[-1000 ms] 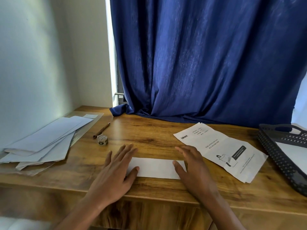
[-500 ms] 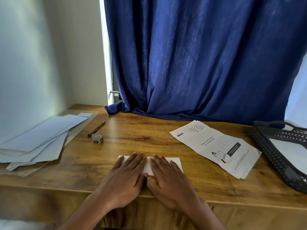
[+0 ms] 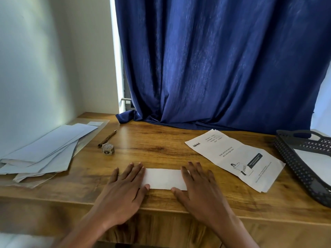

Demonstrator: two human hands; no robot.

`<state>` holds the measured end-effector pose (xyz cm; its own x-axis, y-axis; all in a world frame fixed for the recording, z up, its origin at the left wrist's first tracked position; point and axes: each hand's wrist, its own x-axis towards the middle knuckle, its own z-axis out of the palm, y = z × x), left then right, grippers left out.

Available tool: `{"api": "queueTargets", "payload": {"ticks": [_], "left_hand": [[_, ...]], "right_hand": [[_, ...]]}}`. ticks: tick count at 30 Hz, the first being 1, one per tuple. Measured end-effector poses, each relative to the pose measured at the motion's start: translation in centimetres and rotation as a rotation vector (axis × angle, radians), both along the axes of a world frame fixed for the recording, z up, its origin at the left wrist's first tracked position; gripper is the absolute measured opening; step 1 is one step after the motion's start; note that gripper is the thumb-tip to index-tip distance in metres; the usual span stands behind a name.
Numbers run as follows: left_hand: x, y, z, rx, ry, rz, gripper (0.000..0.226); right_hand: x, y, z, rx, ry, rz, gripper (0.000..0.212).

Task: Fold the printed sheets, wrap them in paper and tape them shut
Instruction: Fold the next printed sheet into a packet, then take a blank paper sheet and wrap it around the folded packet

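A folded white sheet (image 3: 163,179) lies as a narrow strip near the table's front edge. My left hand (image 3: 123,190) presses flat on its left end with straight fingers. My right hand (image 3: 200,188) presses flat on its right end the same way. A small stack of printed sheets (image 3: 234,158) lies to the right of my hands. Pale blue wrapping papers (image 3: 44,151) are piled at the far left. A small roll of tape (image 3: 108,149) stands behind my left hand, beside a brown pen (image 3: 107,138).
The wooden table (image 3: 161,140) ends at a front edge just under my wrists. A black perforated tray (image 3: 302,165) holding white paper sits at the right edge. A blue curtain (image 3: 215,68) hangs along the back, its hem resting on the table. A white wall closes the left side.
Half a second ago both hands were together over the middle of the folded sheet. They have slid apart to its two ends, laying its middle bare.
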<state>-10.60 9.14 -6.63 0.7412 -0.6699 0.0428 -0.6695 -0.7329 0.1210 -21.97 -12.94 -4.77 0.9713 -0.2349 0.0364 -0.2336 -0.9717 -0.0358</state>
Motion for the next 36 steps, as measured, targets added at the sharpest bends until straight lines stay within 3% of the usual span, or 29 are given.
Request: {"api": "queueTargets", "payload": {"ticks": [4, 10, 16, 21, 23, 25, 29, 36], "left_hand": [[0.0, 0.1, 0.1, -0.004, -0.014, -0.008, 0.068], [-0.1, 0.2, -0.3, -0.136, -0.003, 0.106, 0.078], [0.3, 0.5, -0.4, -0.276, 0.092, 0.12, 0.084], [0.3, 0.4, -0.3, -0.332, 0.112, 0.155, 0.072], [0.2, 0.5, -0.2, -0.342, 0.115, 0.138, 0.075], [0.1, 0.5, -0.3, -0.322, 0.088, 0.118, 0.078], [-0.1, 0.4, -0.6, -0.234, -0.039, 0.101, 0.077], [-0.8, 0.0, 0.0, -0.173, -0.077, 0.139, 0.071]], "right_hand": [[0.4, 1.8, 0.3, 0.066, -0.004, 0.161, 0.095], [-0.6, 3.3, -0.3, 0.028, 0.057, 0.247, 0.099], [-3.9, 1.7, -1.2, -0.118, -0.111, 0.339, 0.063], [-6.9, -0.3, 1.0, 0.013, -0.329, 0.423, 0.042], [-7.3, -0.8, 2.8, 0.19, -0.366, 0.35, 0.03], [-7.1, -0.9, 4.9, 0.557, -0.412, 0.248, 0.016], [-4.1, -1.4, 8.0, 1.267, -0.515, -0.011, 0.023], [3.2, -0.5, 4.4, 1.337, -0.394, -0.215, 0.018]]}}
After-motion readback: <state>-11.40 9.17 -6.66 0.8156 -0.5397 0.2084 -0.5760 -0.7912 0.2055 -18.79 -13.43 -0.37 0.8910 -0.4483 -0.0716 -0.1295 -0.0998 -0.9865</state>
